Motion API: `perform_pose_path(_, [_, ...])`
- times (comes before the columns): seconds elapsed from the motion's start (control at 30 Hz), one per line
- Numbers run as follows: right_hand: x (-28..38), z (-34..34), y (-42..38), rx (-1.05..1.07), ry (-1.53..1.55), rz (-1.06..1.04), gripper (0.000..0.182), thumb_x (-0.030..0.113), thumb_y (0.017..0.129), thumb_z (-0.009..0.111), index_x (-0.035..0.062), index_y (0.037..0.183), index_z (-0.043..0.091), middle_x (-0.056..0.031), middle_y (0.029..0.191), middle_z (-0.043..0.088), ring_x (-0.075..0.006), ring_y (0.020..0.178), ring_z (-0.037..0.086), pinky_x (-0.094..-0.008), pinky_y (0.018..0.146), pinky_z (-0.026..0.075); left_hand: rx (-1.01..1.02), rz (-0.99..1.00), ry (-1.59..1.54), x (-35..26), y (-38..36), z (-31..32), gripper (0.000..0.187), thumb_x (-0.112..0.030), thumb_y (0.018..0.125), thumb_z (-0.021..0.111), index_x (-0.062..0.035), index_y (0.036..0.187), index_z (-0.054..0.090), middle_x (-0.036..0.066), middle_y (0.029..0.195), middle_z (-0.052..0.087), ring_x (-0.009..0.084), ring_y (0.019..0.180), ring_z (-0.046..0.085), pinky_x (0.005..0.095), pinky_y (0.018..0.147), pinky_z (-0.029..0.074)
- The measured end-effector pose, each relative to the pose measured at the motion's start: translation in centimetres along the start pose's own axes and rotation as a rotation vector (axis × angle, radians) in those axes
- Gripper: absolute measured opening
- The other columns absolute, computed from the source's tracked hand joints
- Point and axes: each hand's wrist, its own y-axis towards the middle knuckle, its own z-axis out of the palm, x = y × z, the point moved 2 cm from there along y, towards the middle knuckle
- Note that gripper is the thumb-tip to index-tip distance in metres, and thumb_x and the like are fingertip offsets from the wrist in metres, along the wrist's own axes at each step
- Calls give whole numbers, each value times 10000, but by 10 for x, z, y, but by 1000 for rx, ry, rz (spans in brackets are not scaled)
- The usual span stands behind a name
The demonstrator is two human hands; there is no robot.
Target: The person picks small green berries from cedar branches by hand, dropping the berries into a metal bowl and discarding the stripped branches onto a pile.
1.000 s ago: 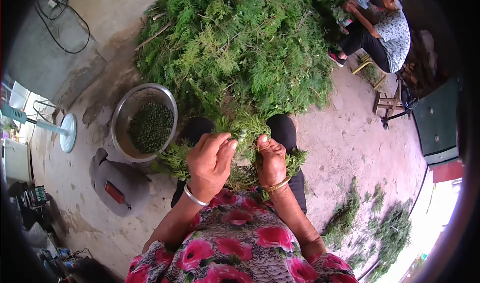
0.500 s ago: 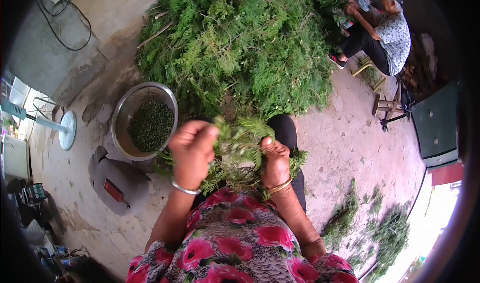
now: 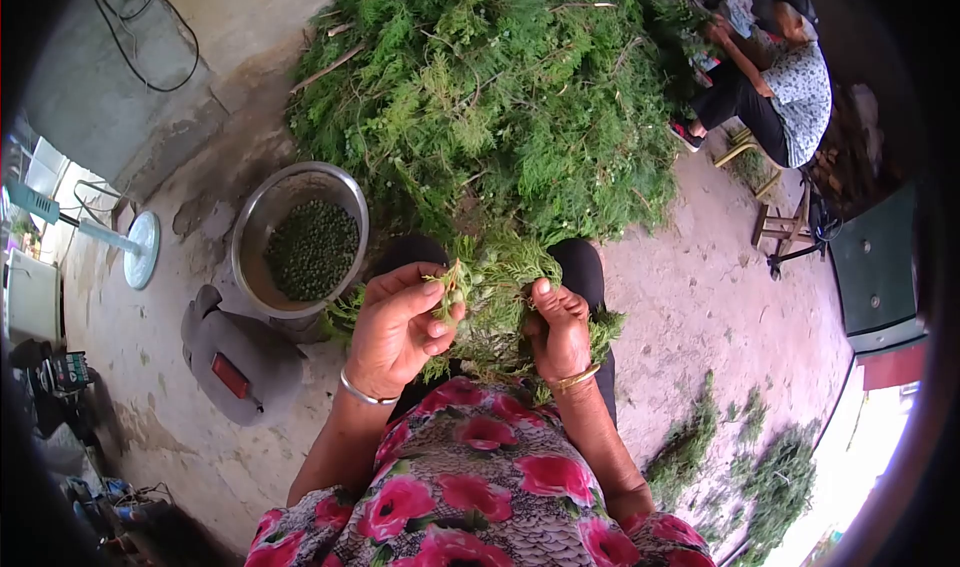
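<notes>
My left hand [image 3: 400,332], with a silver bangle, pinches a small sprig with green seed cones [image 3: 456,292] between thumb and fingers. Closed around a leafy evergreen branch [image 3: 495,277] is my right hand [image 3: 560,332], which wears a gold bangle. The branch spreads between the two hands above my lap, where more green sprigs lie. Left of my left hand stands a metal basin [image 3: 243,267], partly filled with small round green seed cones [image 3: 312,252]. My right fingers partly hide the branch's stem.
A large heap of cut evergreen branches [image 3: 490,97] lies ahead. At the upper right a seated person [image 3: 790,92] handles greenery. A grey seat with a red object [image 3: 245,367] stands left, near a fan [image 3: 142,250]. Loose branches [image 3: 780,477] lie on the floor at right.
My left hand was blurred by motion and now shows clearly, slightly further right, with a sprig in its fingers. My right hand keeps hold of the branch. The view has shifted slightly.
</notes>
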Motion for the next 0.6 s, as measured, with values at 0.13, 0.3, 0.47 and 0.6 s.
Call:
perform_pose_path(0.13, [0, 4, -1, -16, -101, -16, 363, 303, 872, 643, 72, 618, 525, 62, 579, 443, -47, 510, 393, -226, 467, 338, 13, 50, 267, -3, -4, 6, 106, -85, 853, 583, 10, 899, 587, 144, 751, 605, 84, 485, 478, 203, 398, 369])
perform_pose_path(0.3, [5, 10, -6, 51, -114, -74, 230, 212, 824, 703, 26, 751, 590, 39, 652, 516, -63, 584, 463, -240, 558, 421, -24, 437, 968, 17, -5, 11, 62, -4, 816, 623, 25, 840, 575, 61, 667, 602, 56, 499, 481, 215, 444, 384])
perform_pose_path(0.47, [17, 16, -10, 152, -62, -9, 224, 74, 747, 749, -18, 928, 654, -32, 847, 666, -84, 737, 585, -241, 671, 475, 111, 773, 1389, 23, -5, 18, 118, 21, 765, 652, 31, 854, 576, 98, 666, 550, 186, 541, 528, 294, 508, 418])
perform_pose_path(0.6, [9, 11, -7, 148, -85, -14, 186, 27, 724, 741, -13, 896, 681, -51, 835, 685, -87, 723, 608, -241, 680, 487, 201, 805, 1473, 28, -6, 17, 134, 19, 752, 653, 32, 865, 584, 122, 683, 543, 252, 560, 520, 344, 507, 405])
